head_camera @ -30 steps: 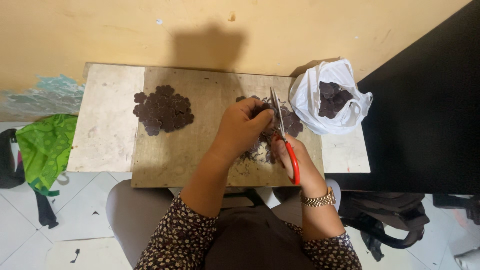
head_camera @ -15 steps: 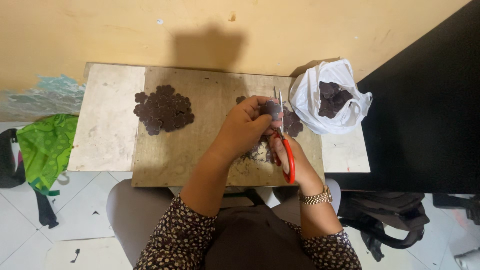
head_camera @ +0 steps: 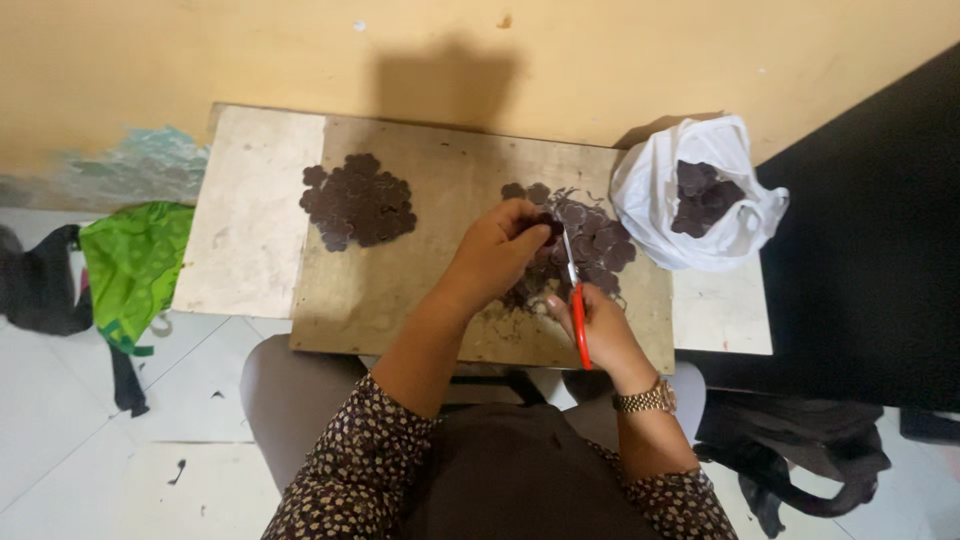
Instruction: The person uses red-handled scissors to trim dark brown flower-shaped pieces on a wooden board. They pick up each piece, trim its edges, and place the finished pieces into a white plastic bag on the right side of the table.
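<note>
On board (head_camera: 420, 300), two dark piles (head_camera: 357, 200).

A low pale desk (head_camera: 245, 240) carries a brown wooden board (head_camera: 440, 250) and a white plastic bag (head_camera: 660, 215); dark round cut pieces (head_camera: 358, 200) lie on the board.

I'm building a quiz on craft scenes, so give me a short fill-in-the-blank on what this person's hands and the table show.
1. The right hand works scissors with ____ handles.
2. The left hand pinches a dark ____ piece at the blades.
3. The white plastic bag of dark pieces lies at the table's ____ end.
4. On the right wrist sits a gold-coloured ____.

Missing words: red; round; right; watch
</note>
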`<move>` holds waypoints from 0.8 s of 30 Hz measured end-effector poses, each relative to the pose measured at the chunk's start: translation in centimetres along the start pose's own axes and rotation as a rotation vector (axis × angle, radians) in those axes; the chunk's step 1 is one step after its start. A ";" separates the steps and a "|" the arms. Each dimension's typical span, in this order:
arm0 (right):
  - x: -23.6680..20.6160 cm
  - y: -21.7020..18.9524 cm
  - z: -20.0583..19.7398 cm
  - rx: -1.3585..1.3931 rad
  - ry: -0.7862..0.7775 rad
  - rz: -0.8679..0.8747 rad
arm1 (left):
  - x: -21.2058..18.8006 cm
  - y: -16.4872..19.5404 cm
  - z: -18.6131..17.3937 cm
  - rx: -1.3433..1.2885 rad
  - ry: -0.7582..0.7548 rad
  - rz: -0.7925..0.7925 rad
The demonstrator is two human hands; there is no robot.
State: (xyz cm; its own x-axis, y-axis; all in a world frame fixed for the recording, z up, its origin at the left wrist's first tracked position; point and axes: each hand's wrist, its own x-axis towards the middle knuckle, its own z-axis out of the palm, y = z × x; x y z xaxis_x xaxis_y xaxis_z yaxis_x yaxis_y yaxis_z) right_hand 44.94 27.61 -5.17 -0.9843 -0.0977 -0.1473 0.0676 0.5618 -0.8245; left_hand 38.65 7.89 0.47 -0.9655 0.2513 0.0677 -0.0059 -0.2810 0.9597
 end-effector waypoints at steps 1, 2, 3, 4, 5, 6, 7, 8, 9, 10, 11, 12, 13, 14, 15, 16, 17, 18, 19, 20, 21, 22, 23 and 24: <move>-0.2 0.5 0.3 -0.040 0.020 0.029 | -0.2 -0.7 -0.8 0.151 0.084 -0.020; -0.2 1.0 0.7 -0.080 0.041 0.057 | -0.4 -1.2 -2.1 0.303 0.166 -0.041; -0.3 1.5 1.0 -0.119 0.064 0.086 | -0.7 -1.6 -3.3 0.454 0.247 -0.062; -0.5 2.1 1.1 -0.121 0.064 0.101 | -0.6 -1.8 -4.6 0.428 0.299 -0.091; -0.6 2.6 1.3 -0.123 0.065 0.117 | -0.3 -1.8 -5.8 0.402 0.351 -0.120; -0.8 3.1 1.4 -0.126 0.065 0.136 | -0.2 -1.8 -7.0 0.373 0.401 -0.151; -0.9 3.5 1.5 -0.096 0.075 0.113 | -0.1 -1.7 -8.2 0.373 0.468 -0.121; -1.0 3.9 1.7 -0.066 0.087 0.087 | -0.1 -1.2 -9.3 0.373 0.533 -0.085; -1.1 4.2 1.9 -0.036 0.100 0.062 | -0.1 -0.6 -10.3 0.379 0.600 -0.075; -1.1 4.4 1.9 -0.036 0.092 0.103 | -0.2 -0.3 -11.0 0.384 0.668 -0.068; -1.2 4.6 2.0 -0.036 0.083 0.142 | -0.4 -0.1 -11.7 0.449 0.721 -0.053; -1.2 4.7 2.1 -0.036 0.075 0.180 | -0.6 0.2 -12.3 0.514 0.774 -0.036; -1.2 4.8 2.0 0.017 0.080 0.166 | -0.8 0.5 -12.6 0.580 0.826 -0.018; -1.3 4.9 2.0 0.070 0.087 0.152 | -1.1 0.7 -12.7 0.736 0.845 -0.033; -1.3 4.9 2.0 0.123 0.093 0.141 | -1.4 0.7 -12.8 0.893 0.860 -0.050; -1.3 5.0 1.9 0.135 0.113 0.144 | -1.7 0.6 -12.8 1.050 0.871 -0.067; -1.2 5.0 1.8 0.147 0.136 0.147 | -1.9 0.3 -12.7 1.133 0.835 -0.124; -1.2 5.1 1.7 0.159 0.159 0.154 | -2.2 -0.1 -12.6 1.215 0.794 -0.183; -1.1 5.2 1.7 0.180 0.186 0.109 | -2.5 -0.7 -12.4 1.295 0.747 -0.245; -0.8 5.3 1.7 0.200 0.216 0.066 | -2.8 -1.5 -12.2 1.300 0.735 -0.312; -0.5 5.5 1.7 0.219 0.250 0.024 | -3.1 -2.3 -12.1 1.306 0.718 -0.378; -0.3 5.7 1.6 0.263 0.249 0.030 | -3.7 -3.3 -11.8 1.310 0.697 -0.449; -0.1 5.8 1.7 0.306 0.246 0.040 | -4.5 -4.3 -11.6 1.389 0.689 -0.360; 0.0 5.9 1.7 0.352 0.242 0.045 | -5.1 -5.1 -11.5 1.464 0.684 -0.265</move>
State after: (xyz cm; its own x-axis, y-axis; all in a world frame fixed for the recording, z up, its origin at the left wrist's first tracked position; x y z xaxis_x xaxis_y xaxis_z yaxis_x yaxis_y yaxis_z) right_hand 45.64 29.52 -10.99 -0.9862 0.1393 -0.0891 0.1213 0.2428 -0.9625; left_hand 40.64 -2.63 -7.95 -0.9088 -0.3979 0.1252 -0.3277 0.8668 0.3759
